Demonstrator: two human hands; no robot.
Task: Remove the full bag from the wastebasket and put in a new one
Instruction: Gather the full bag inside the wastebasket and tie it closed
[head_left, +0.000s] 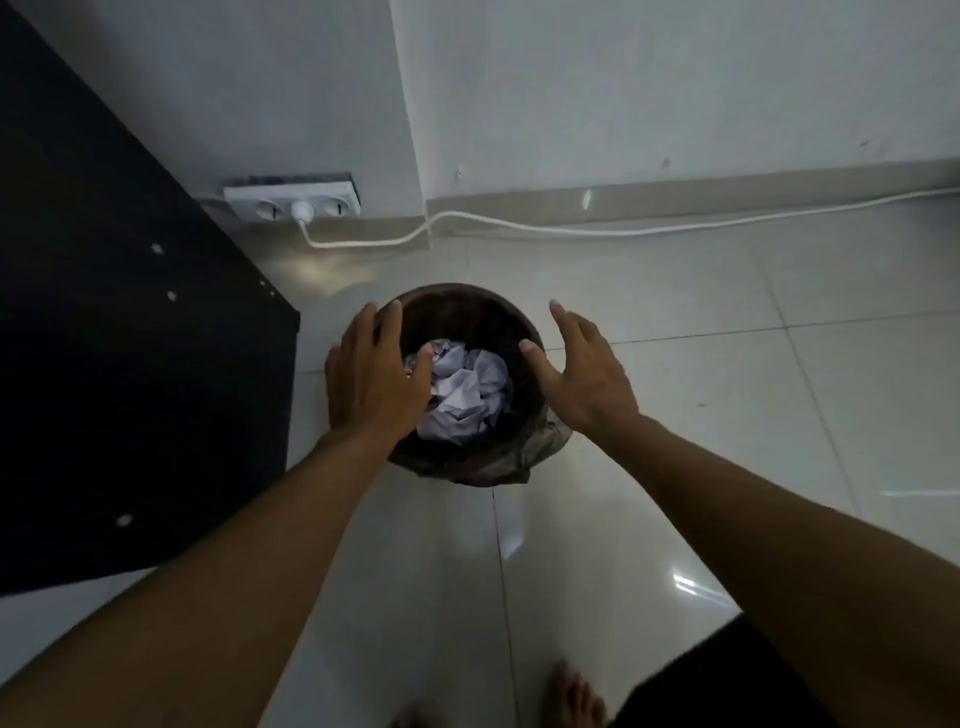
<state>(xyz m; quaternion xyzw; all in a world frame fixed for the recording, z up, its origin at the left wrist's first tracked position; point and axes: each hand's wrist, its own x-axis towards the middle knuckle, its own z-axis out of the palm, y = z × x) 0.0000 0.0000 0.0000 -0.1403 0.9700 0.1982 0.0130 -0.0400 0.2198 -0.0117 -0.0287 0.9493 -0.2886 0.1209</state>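
A round dark wastebasket (457, 312) stands on the tiled floor below me. A dark bag lines it, and the bag's edge (524, 457) is folded over the near right rim. Crumpled white paper (470, 395) fills the inside. My left hand (374, 384) hovers over the basket's left rim, fingers spread, holding nothing. My right hand (582, 369) is at the right rim, fingers apart, thumb over the rim's edge; whether it touches the rim I cannot tell.
A black cabinet panel (130, 338) stands close on the left of the basket. A white socket strip (293, 200) sits on the wall behind, its white cable (571, 226) running right along the skirting. My bare foot (571, 696) shows at the bottom.
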